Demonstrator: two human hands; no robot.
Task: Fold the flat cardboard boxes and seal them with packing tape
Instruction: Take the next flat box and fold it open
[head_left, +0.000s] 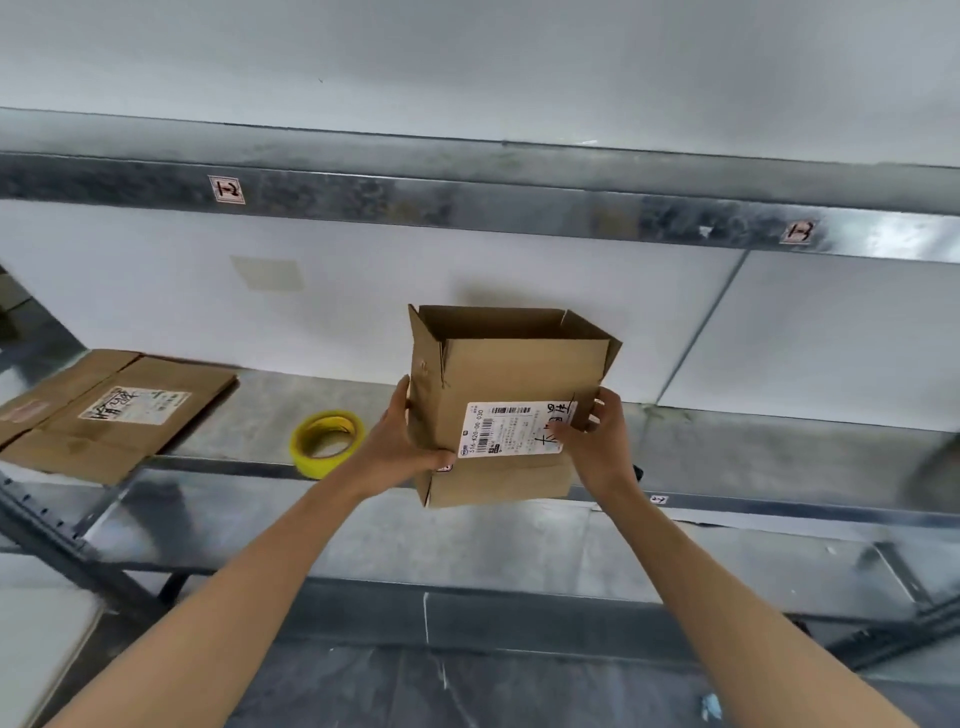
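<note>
While box (498, 374) sits between | left hand (400, 441) grips side | right hand (597, 441) seemingly pinches edge

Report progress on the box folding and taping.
Done: one box is opened into shape. In hand: left hand and right hand hold it, top flaps open. Left: taping it, since the tape roll lies on the shelf, and the flat boxes wait.

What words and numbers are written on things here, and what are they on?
"516-K20-00-030": white label on the box.
Black handwriting and small print on that label: too blurred to read.
Handwriting on the flat cardboard: too blurred.
Red-edged stickers on the shelf beam: one dark mark each, unreadable.
Small sticker on the shelf edge: too small.
</note>
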